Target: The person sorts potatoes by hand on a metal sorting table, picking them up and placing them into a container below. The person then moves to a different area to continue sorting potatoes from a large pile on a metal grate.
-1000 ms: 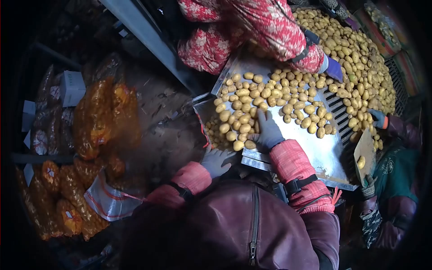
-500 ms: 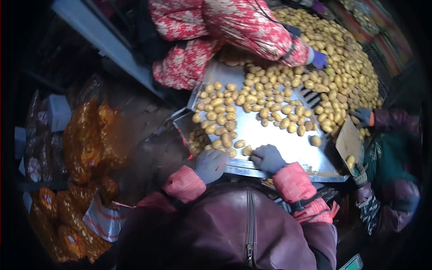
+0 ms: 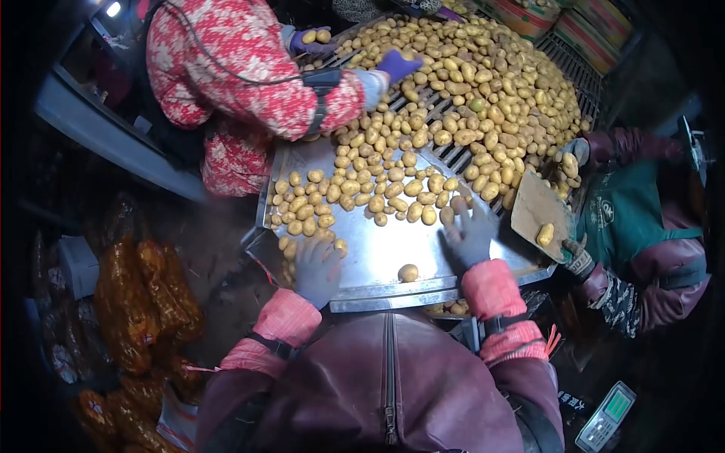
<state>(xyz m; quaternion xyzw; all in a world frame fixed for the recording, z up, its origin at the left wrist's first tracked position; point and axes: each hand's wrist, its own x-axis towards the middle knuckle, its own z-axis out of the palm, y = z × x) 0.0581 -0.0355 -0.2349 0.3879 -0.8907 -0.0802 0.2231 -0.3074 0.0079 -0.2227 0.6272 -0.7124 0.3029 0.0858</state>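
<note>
My left hand [image 3: 317, 270], in a grey glove, is open over the left front of a metal tray [image 3: 370, 260], its fingers at the potatoes [image 3: 310, 226] there. Farther right, my right hand [image 3: 470, 235], gloved the same way, reaches over the tray with fingers spread. Its fingertips are beside a potato [image 3: 447, 216] at the near edge of the loose group. A single potato [image 3: 408, 272] lies near the tray's front lip, between my hands. Neither hand appears to grip anything.
Beyond the tray, a large potato heap [image 3: 483, 83] lies on a slatted rack [image 3: 453, 155]. A person in a red floral sleeve [image 3: 249, 75] works there. At right, another person holds a flat scoop [image 3: 532, 215] with a potato. Filled orange net bags [image 3: 136, 302] stand left; a scale [image 3: 606, 417] sits lower right.
My right hand has left the front edge and reached forward and right, its fingers spreading. My left hand now lies open at the left potatoes. The floral-sleeved person's arm has drawn back leftward.
</note>
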